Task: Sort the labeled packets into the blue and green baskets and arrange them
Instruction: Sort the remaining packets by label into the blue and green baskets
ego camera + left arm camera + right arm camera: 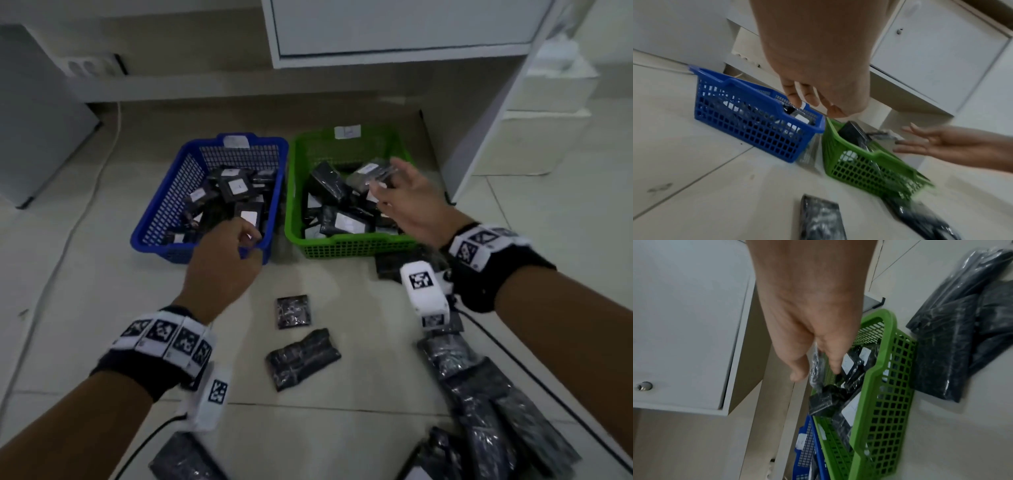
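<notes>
A blue basket and a green basket stand side by side on the tiled floor. Both hold several black packets with white labels. My left hand hovers over the blue basket's near right corner with its fingers loosely curled and nothing in them. Over the green basket, my right hand has its fingers spread straight. A clear-wrapped labelled packet hangs at its fingertips, tilted above the pile.
Loose black packets lie on the floor: a small one, a longer one, a heap at the near right, one at the bottom left. A white cabinet stands behind the baskets. A cable runs along the left.
</notes>
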A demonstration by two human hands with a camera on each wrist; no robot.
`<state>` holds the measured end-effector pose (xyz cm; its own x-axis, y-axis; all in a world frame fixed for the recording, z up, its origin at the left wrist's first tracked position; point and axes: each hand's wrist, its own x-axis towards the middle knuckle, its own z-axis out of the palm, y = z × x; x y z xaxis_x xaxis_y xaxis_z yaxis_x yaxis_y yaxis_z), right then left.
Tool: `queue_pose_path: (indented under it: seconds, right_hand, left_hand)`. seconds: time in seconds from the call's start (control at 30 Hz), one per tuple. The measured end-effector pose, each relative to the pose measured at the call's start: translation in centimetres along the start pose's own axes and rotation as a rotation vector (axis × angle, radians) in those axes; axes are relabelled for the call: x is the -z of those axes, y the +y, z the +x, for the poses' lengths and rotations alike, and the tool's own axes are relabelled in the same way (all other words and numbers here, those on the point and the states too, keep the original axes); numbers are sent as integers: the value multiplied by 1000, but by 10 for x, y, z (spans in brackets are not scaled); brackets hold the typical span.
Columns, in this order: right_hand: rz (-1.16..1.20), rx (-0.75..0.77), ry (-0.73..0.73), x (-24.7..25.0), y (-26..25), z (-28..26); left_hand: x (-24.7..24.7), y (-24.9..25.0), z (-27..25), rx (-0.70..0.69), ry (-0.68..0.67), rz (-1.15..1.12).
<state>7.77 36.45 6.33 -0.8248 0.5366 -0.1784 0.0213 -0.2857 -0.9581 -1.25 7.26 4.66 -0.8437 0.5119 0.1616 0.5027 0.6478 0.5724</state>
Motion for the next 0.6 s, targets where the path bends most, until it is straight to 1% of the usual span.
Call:
queue_pose_path:
  seconds: [0.03,0.07,0.13,0.23,0.3,0.37,0.43,0.47,0.53,0.6]
  right_hand:
    - [-50,-12,-43,4,-1,2]
    - [-158,-3,-62,9,-2,0]
    - [-362,51,-80,18,0,-8]
    - [-579,90,-120,30,5,-34]
    - [-747,156,-150,38,6,-58]
    - [-855,188,-270,45,10,-88]
    - [-993,159,-467,49,19,-121]
    - [-1081,135,-561,50,24,-135]
    - [-1206,80,-716,54,38,-160]
    - [-1229,33,-813,56,53,-182]
  left_hand:
    - [0,3,-13,-14,-41,-1]
    - [0,7,-23,-29,-81,21]
    - [-1,19,-44,-82,-178,115]
    - [-13,28,-68,-122,-362,300]
    - [-22,31,-79,-116,-506,360]
    - [-30,35,-92,-120,-738,323]
    - [-37,39,-109,-166,-950,272]
    - [-39,40,-117,-199,-1010,275]
    - [-48,38,-140,-275,-1068,283]
    - [-50,42,-161,-299,-1114,260]
